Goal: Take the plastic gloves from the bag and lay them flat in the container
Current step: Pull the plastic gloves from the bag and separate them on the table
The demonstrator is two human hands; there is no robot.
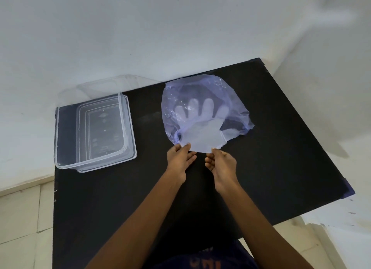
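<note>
A thin bluish plastic bag [202,92] lies on the black table [180,188], its mouth toward me. Inside it lie translucent plastic gloves [202,128], fingers pointing away, the cuff sticking out of the bag's mouth. My left hand [179,160] pinches the cuff's left corner. My right hand [221,162] pinches the cuff's right corner. A clear rectangular plastic container [60,132] stands open at the table's left, with nothing visible in it.
A clear lid [112,84] leans against the white wall [140,27] behind the container. The table's left edge runs just beside the container. The right edge slants away past the bag. Pale floor tiles [20,218] show at lower left.
</note>
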